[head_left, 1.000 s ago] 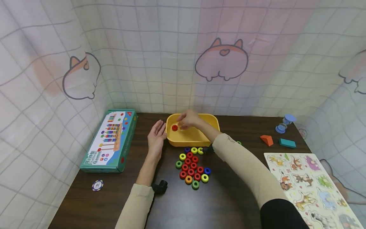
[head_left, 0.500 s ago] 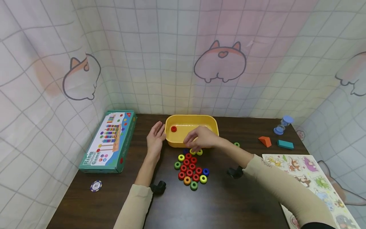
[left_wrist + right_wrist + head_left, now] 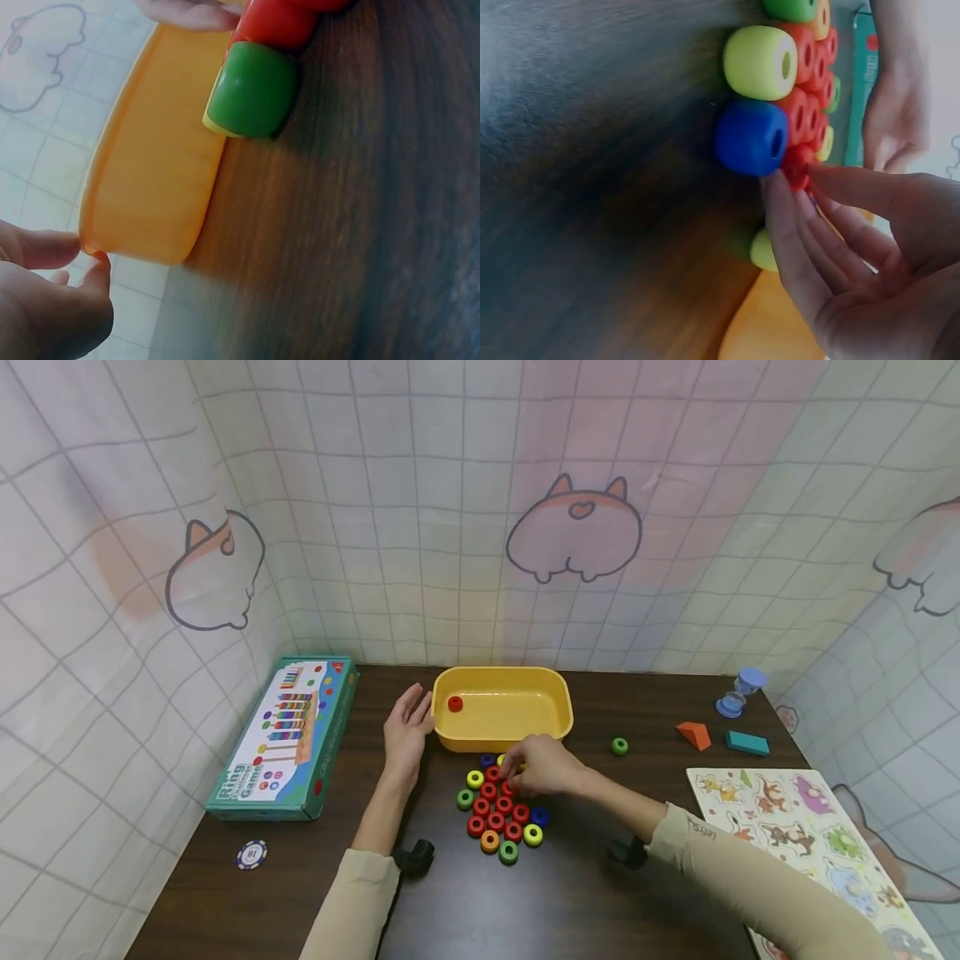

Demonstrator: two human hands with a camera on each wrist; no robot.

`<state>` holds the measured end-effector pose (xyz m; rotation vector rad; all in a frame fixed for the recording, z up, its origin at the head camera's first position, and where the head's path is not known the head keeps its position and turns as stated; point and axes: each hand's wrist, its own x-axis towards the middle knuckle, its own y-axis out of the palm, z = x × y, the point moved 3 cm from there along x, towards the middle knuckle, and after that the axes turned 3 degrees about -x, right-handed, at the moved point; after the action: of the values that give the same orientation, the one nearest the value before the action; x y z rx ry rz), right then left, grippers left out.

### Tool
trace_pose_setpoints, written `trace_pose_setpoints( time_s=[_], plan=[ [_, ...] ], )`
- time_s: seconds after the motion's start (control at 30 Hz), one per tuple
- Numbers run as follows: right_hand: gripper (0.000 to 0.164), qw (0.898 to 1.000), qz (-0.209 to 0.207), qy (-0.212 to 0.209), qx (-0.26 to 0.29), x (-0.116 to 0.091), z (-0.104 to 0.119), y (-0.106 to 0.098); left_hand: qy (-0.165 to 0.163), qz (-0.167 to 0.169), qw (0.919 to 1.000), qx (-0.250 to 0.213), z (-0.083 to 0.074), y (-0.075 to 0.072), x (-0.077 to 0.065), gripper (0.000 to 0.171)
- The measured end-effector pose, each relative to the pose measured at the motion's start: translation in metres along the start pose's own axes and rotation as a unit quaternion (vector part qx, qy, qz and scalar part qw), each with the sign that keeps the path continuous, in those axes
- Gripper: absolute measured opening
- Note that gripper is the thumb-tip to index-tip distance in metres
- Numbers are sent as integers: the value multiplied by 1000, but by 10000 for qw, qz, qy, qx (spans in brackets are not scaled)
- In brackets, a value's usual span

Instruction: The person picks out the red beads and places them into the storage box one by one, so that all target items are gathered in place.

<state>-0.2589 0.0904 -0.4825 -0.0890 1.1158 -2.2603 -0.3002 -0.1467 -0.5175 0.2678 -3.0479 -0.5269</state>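
Note:
My right hand (image 3: 543, 766) reaches into the cluster of coloured rings. In the right wrist view, its thumb and fingertips pinch a red ring (image 3: 799, 166) beside a blue ring (image 3: 751, 139). The hand hides part of the cluster in the head view. My left hand (image 3: 405, 739) is at the left end of the yellow tray (image 3: 501, 745). Its fingers are mostly straight, and the left wrist view shows fingertips touching the tray's corner (image 3: 94, 244). One red ring (image 3: 455, 703) lies inside the tray on the left.
A teal game box (image 3: 283, 739) lies at left, with a poker chip (image 3: 252, 855) below it. On the right are a green ring (image 3: 618, 746), an orange wedge (image 3: 693, 735), a teal block (image 3: 747, 742), a sand timer (image 3: 741, 692) and an animal puzzle board (image 3: 806, 827).
My right hand has moved from above the tray, down toward me, to the rings in front of it, where it now pinches a red one. The left hand has stayed at the tray.

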Motion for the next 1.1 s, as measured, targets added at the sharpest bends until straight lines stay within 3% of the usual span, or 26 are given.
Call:
trace_pose_setpoints(
  time_s=[0.1,0.27,0.4,0.57,0.77,0.93,1.1],
  plan=[
    [9,9983,171,195,527,2,-6,3,56,11,10000,-62,-1,-1,1,61],
    [10,9870,362,423,1508,5,-12,3,125,68,9999,-73,-1,-1,3,60],
    [11,9841,416,402,1681,4,-8,-6,87,32,9999,-92,0,-1,3,61],
    [12,9840,396,216,1726,12,15,-31,109,1,9998,-192,1,-1,4,62],
    [16,9825,404,223,1805,50,25,-58,86,19,9999,-93,0,-5,4,62],
    [24,9747,545,539,2101,92,20,-70,61,18,9999,-107,1,-4,2,62],
    [28,9714,324,960,2146,125,5,-70,96,89,9998,-181,-1,1,-1,62]
  ],
)
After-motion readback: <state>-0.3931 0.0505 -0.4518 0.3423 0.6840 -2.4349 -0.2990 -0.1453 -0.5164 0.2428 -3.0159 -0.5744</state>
